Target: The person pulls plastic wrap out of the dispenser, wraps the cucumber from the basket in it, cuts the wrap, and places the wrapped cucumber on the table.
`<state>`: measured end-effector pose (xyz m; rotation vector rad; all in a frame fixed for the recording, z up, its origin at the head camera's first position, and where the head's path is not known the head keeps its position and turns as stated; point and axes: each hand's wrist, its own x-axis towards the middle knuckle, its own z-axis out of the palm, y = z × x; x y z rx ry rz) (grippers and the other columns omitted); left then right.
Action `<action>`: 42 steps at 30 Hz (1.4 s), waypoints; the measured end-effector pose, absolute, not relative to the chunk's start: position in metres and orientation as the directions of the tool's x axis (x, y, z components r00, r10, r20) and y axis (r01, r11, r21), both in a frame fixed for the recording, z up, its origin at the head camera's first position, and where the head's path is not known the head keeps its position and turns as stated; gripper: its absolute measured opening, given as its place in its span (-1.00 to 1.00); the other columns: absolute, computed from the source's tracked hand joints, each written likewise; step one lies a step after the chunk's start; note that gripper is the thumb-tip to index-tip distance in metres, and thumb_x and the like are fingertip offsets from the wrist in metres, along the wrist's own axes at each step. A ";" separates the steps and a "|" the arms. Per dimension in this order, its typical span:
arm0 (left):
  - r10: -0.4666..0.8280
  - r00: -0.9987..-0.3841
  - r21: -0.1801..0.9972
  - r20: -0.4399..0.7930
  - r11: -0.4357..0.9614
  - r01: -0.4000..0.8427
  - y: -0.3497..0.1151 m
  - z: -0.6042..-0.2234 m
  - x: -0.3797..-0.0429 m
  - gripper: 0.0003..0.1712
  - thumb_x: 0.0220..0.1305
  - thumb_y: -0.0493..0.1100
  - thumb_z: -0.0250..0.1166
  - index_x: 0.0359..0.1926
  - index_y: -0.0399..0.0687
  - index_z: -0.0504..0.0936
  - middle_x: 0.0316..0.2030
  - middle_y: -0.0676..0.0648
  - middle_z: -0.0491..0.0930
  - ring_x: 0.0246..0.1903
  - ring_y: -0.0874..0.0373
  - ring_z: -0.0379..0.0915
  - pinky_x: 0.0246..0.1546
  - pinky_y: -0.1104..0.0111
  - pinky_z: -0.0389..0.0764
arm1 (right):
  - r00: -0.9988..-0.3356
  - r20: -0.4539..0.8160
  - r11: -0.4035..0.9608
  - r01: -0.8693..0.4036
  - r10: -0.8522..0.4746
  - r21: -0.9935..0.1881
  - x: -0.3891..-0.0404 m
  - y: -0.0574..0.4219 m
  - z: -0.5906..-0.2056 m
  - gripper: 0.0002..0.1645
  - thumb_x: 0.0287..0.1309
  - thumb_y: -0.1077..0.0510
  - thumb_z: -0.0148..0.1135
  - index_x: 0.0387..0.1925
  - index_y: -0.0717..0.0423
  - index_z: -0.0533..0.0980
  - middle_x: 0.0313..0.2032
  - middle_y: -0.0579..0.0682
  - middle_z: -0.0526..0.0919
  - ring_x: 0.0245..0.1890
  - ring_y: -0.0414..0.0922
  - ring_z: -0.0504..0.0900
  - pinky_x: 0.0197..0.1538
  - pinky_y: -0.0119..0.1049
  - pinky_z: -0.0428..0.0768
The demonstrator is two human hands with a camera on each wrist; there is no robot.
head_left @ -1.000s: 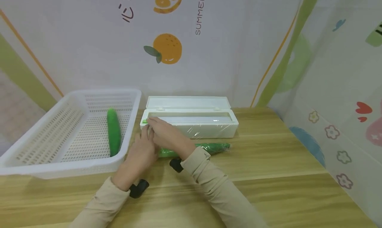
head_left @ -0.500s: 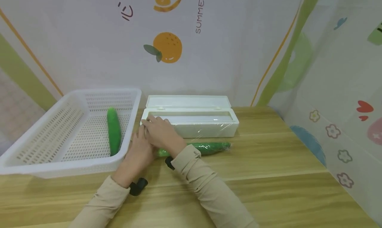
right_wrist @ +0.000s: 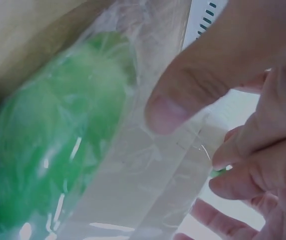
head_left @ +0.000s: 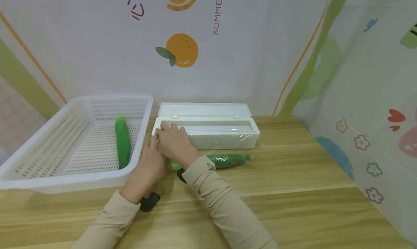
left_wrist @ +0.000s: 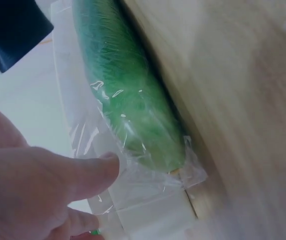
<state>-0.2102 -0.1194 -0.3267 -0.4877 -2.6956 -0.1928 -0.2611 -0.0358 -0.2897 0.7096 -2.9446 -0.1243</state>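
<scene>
At the left end of a white cling film dispenser, my two hands meet. My right hand has its fingers over the box's front edge, covering that end. My left hand lies just left of it, touching the same corner. A small green piece shows between fingertips in the right wrist view; whose fingers grip it is unclear. Clear film runs from the box around a green cucumber on the table in front. Thumbs stand apart from the cucumber in both wrist views.
A white perforated basket stands at the left, close to my left hand, with one unwrapped cucumber inside. The dispenser's lid is raised at the back. A printed curtain hangs behind the wooden table.
My right hand has shifted left over the dispenser's corner, covering the green piece that showed there. The left hand has stayed nearly in place beside it. The wrapped cucumber has not visibly moved.
</scene>
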 end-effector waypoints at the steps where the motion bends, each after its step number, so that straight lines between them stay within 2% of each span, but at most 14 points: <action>1: 0.309 -0.863 0.061 0.400 0.930 0.362 -0.120 -0.327 -0.210 -0.47 0.22 -0.25 0.14 0.16 -0.50 0.32 0.19 -0.42 0.28 0.21 -0.32 0.11 0.03 -0.16 0.30 | -0.888 0.086 0.890 -0.444 -0.452 0.100 -0.261 -0.036 -0.290 -0.51 0.41 -0.02 -0.28 0.31 -0.23 0.26 0.27 -0.22 0.27 0.14 -0.14 0.38 0.14 -0.18 0.44; 10: 0.305 -0.870 0.036 0.387 0.938 0.345 -0.118 -0.327 -0.214 -0.41 0.22 -0.25 0.12 0.19 -0.58 0.25 0.17 -0.44 0.30 0.23 -0.30 0.10 0.09 -0.15 0.30 | -0.897 0.087 0.900 -0.427 -0.433 0.084 -0.263 -0.028 -0.295 -0.47 0.34 -0.03 -0.11 0.33 -0.23 0.23 0.28 -0.23 0.24 0.15 -0.14 0.36 0.08 -0.22 0.45; 18: 0.288 -0.875 0.044 0.389 0.943 0.330 -0.117 -0.328 -0.215 -0.35 0.20 -0.25 0.17 0.18 -0.64 0.21 0.14 -0.50 0.28 0.21 -0.30 0.12 0.10 -0.11 0.29 | -0.885 0.088 0.888 -0.451 -0.458 0.089 -0.264 -0.022 -0.294 -0.47 0.34 -0.05 -0.13 0.33 -0.21 0.24 0.30 -0.20 0.25 0.17 -0.09 0.35 0.12 -0.20 0.46; 25: 0.251 -0.895 0.089 0.368 0.949 0.303 -0.115 -0.325 -0.214 -0.23 0.22 -0.14 0.22 0.23 -0.63 0.13 0.17 -0.54 0.22 0.21 -0.33 0.13 0.14 -0.13 0.26 | -0.887 0.055 0.883 -0.448 -0.459 0.141 -0.265 -0.014 -0.289 -0.13 0.03 -0.26 0.24 0.35 -0.15 0.20 0.31 -0.13 0.23 0.17 -0.05 0.36 0.13 -0.19 0.49; 30: 0.261 -0.878 0.064 0.401 0.948 0.311 -0.115 -0.325 -0.213 -0.25 0.21 -0.14 0.24 0.20 -0.63 0.17 0.13 -0.55 0.25 0.17 -0.34 0.19 0.11 -0.12 0.29 | -0.895 0.034 0.892 -0.439 -0.445 0.108 -0.265 -0.007 -0.289 -0.08 -0.01 -0.27 0.28 0.36 -0.14 0.19 0.31 -0.13 0.23 0.19 -0.04 0.33 0.16 -0.20 0.47; 37: 0.269 -0.871 0.023 0.411 0.952 0.304 -0.116 -0.327 -0.213 -0.22 0.17 -0.14 0.29 0.20 -0.62 0.18 0.11 -0.55 0.28 0.14 -0.33 0.22 0.09 -0.08 0.31 | -0.901 0.068 0.901 -0.423 -0.429 0.093 -0.266 0.003 -0.292 -0.41 0.24 0.01 0.03 0.31 -0.15 0.27 0.26 -0.13 0.30 0.15 -0.03 0.37 0.11 -0.19 0.48; 42: 0.263 -0.880 0.028 0.395 0.954 0.298 -0.117 -0.327 -0.212 -0.20 0.17 -0.12 0.28 0.21 -0.63 0.15 0.12 -0.55 0.26 0.16 -0.34 0.19 0.13 -0.09 0.28 | -0.901 0.124 0.909 -0.408 -0.416 0.088 -0.269 0.011 -0.291 -0.56 0.33 0.06 -0.11 0.20 -0.10 0.41 0.14 -0.13 0.42 0.05 -0.06 0.43 0.07 -0.22 0.50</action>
